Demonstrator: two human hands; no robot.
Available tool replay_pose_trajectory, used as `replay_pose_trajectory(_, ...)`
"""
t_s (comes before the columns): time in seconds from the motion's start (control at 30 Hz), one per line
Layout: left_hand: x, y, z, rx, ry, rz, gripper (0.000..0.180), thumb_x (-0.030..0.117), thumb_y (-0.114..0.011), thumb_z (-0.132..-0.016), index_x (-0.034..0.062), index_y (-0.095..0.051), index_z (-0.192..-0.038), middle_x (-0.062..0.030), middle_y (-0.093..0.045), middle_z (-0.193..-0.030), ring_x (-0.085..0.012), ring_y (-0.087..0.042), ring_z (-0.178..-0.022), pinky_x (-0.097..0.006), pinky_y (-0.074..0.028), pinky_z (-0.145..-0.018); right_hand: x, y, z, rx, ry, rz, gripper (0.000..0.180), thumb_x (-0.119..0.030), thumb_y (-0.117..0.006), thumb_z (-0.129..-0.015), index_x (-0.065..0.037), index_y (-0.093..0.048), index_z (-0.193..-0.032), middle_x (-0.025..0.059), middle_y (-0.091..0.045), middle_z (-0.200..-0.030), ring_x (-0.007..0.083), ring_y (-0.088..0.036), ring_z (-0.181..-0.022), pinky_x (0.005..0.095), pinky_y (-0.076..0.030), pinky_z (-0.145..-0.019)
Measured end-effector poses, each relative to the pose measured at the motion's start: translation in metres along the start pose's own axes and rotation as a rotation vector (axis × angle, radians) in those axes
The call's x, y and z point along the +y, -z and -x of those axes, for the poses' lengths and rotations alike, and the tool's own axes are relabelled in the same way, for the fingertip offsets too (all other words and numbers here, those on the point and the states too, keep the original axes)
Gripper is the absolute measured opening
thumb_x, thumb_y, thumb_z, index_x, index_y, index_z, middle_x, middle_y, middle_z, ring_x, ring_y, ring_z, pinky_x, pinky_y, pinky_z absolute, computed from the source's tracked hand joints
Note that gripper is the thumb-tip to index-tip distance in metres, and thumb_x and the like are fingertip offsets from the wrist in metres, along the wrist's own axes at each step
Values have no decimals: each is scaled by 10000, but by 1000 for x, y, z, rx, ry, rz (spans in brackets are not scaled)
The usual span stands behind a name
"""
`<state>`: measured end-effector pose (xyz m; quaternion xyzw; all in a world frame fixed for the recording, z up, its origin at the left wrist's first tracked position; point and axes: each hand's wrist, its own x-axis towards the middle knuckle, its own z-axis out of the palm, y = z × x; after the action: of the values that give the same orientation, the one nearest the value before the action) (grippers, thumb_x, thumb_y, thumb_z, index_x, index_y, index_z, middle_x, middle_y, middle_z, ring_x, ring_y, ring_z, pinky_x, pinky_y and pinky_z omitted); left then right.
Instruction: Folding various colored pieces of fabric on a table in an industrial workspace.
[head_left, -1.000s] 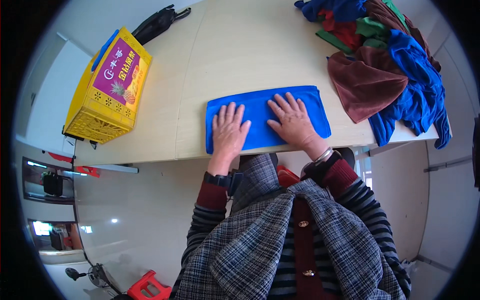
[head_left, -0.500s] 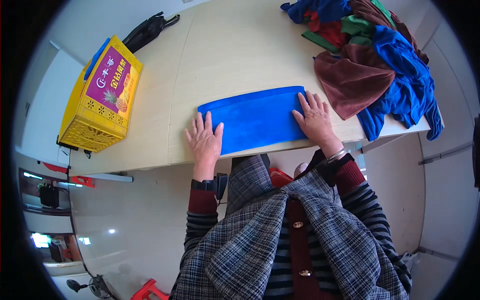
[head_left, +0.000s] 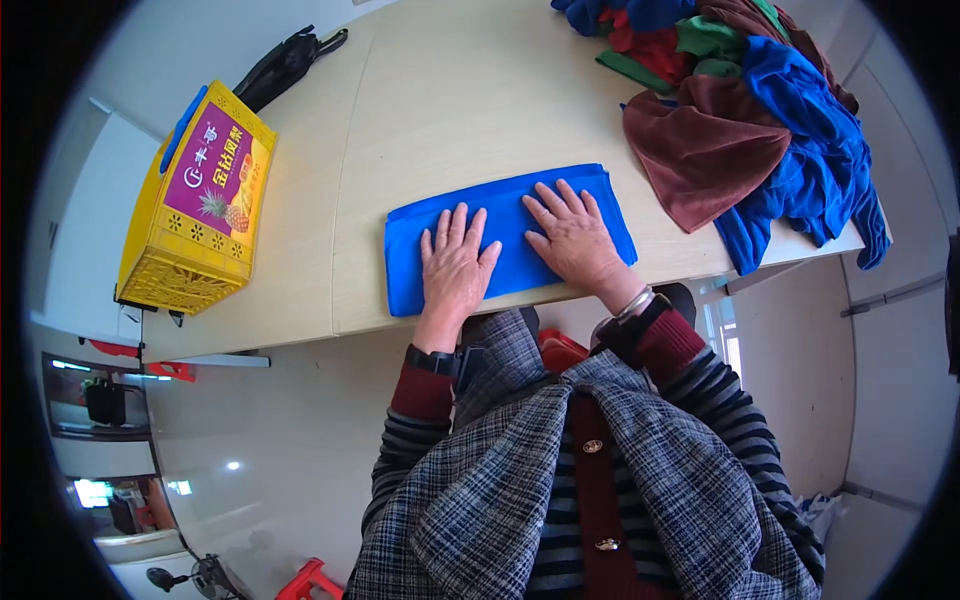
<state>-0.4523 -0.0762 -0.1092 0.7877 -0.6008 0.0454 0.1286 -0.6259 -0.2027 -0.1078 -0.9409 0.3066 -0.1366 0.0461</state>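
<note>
A blue cloth (head_left: 508, 210), folded into a flat rectangle, lies along the near edge of the table. My left hand (head_left: 458, 262) rests flat on its left part, fingers spread and pointing away from me. On the right part, my right hand (head_left: 575, 240) is also laid flat, its fingers stretched out toward the far edge of the cloth. Neither hand grips anything. Both palms press on the top layer, and a bare strip of cloth shows between them.
To the right, a heap of crumpled cloths holds a brown cloth (head_left: 700, 150) and a blue cloth (head_left: 815, 150), with red and green ones behind. A yellow basket (head_left: 190, 270) stands at the left, and a black umbrella-like bundle (head_left: 285, 70) lies beyond it on the pale table (head_left: 430, 100).
Both hands have moved inward from the two ends of the blue cloth onto its top. The cloth's right end now shows uncovered, with layered edges.
</note>
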Motion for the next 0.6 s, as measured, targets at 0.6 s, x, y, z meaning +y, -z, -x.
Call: replay_pose_trajectory(0.6,-51,6,12,-25,253,-74,657,549,-384,-1026,175,-349,-1565,-126,-283,-1637,-326,-225,-1516,-536,-147,-1224,38,14,8,-33,-215,56,600,-522,-353,-1047,-188,-388,-1544,107,-305,-1629,349,-231,-1514,504,-145,-1239)
